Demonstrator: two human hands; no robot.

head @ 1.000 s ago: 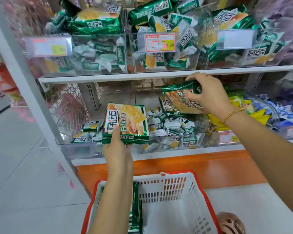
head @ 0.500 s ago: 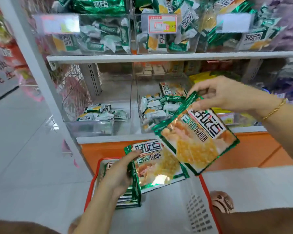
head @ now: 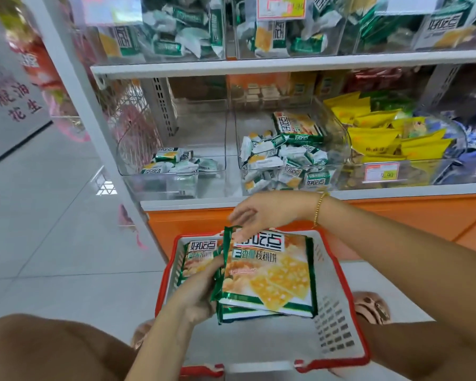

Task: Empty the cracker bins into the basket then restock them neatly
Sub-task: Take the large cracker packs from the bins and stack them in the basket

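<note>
Over the red-rimmed basket (head: 333, 325) on the floor we see the top cracker pack (head: 270, 273): a flat, glossy bag with green edges, bold lettering along its top and pale yellow square crackers printed across its face, lying tilted on like packs beneath it. The left hand (head: 195, 295) grips this stack with fingers curled round its left edge, while the right hand (head: 261, 213) hovers at the pack's upper edge, its fingers too blurred for us to tell whether they pinch it. Another pack (head: 198, 254) stands at the basket's far left, and in the clear middle bin (head: 338, 138) one large pack (head: 297, 126) lies on small wrapped ones (head: 275, 160).
</note>
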